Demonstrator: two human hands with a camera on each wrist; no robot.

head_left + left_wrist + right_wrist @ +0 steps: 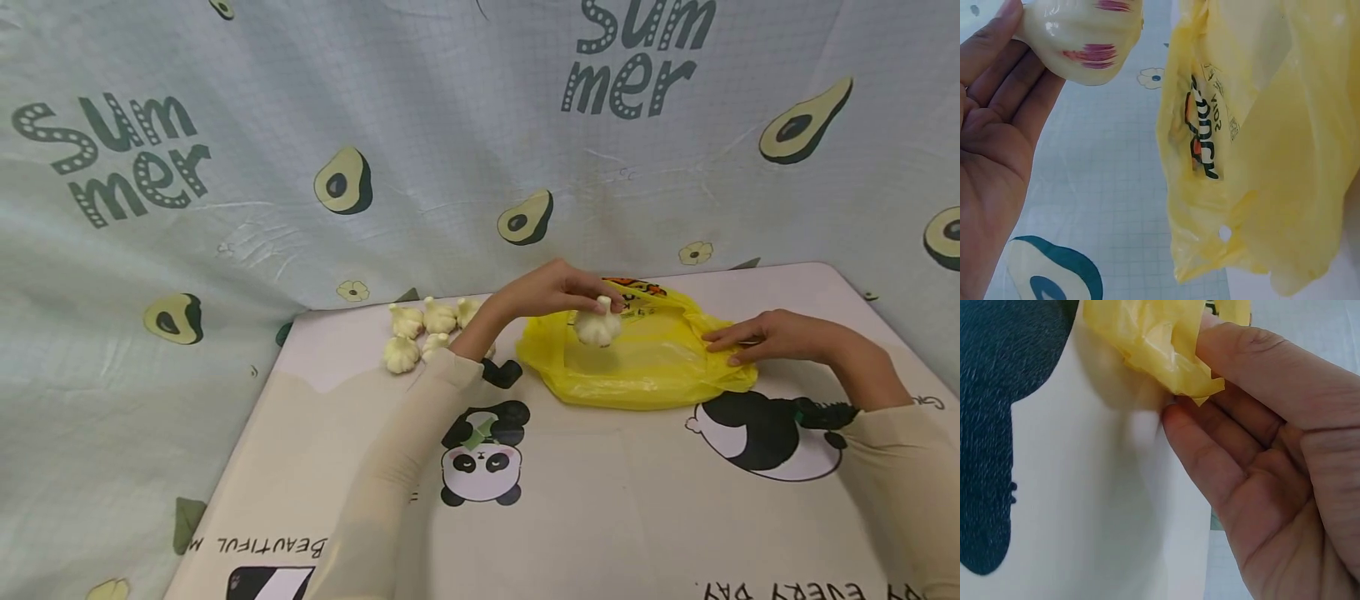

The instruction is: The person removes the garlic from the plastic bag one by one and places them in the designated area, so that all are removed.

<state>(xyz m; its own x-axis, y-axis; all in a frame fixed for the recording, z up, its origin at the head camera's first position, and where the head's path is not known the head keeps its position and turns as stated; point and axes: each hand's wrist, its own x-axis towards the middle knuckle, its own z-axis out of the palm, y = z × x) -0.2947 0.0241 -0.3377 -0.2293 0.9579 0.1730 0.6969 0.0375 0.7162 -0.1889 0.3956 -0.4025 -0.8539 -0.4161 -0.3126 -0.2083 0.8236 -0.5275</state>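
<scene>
My left hand pinches a garlic bulb by its stem, over the left part of a yellow plastic bag. In the left wrist view the garlic bulb is pale with purple-red streaks, beside the bag's printed side. At the bag's right end, my right hand grips the plastic edge. The right wrist view shows a crumpled corner of the yellow bag between thumb and fingers of the right hand.
Several more garlic bulbs lie grouped at the table's back left, partly hidden behind the left forearm. The table has a cartoon panda print. A curtain printed with avocados hangs directly behind its back edge.
</scene>
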